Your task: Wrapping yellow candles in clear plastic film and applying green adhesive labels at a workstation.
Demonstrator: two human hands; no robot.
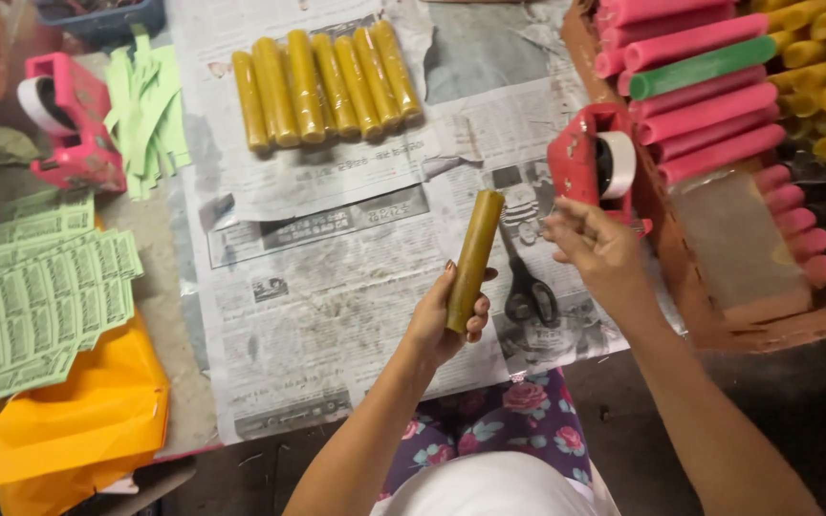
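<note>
Over the newspaper [336,315], left hand [442,320] clamps olive candle [475,258] by its lower end, upright for wrapping access; right hand [595,250] half-closed, fingertips pinching at red tape dispenser [590,158], apparently pulling tape, scissors [526,287] below.

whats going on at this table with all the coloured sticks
A person holds one olive-yellow stick upright in the left hand, while the right hand reaches to a red tape dispenser. Seven similar wrapped sticks lie in a row on the newspaper. Scissors lie below the dispenser.
</note>
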